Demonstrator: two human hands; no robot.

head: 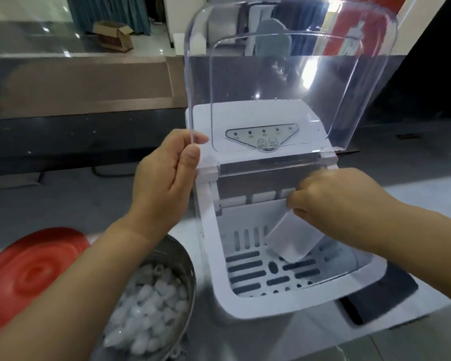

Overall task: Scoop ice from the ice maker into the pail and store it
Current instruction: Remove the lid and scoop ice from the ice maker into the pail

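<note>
Many cloudy ice pieces [151, 303] fill the steel pail [186, 264], on the tabletop [63, 204] just left of the white ice maker [208, 230]. Your left hand [164, 178] pinches the raised clear lid [284, 95] by its left edge. Your right hand [331, 194] grips a white scoop [292, 235], angled down inside the maker's slotted basket [245, 221]. Both forearms reach forward.

Above basket [245, 246]: open to you; clear lid [271, 74] stands raised, far.
Right half: scoop [292, 238] blocks you.
Near left: pail [185, 261].
</note>
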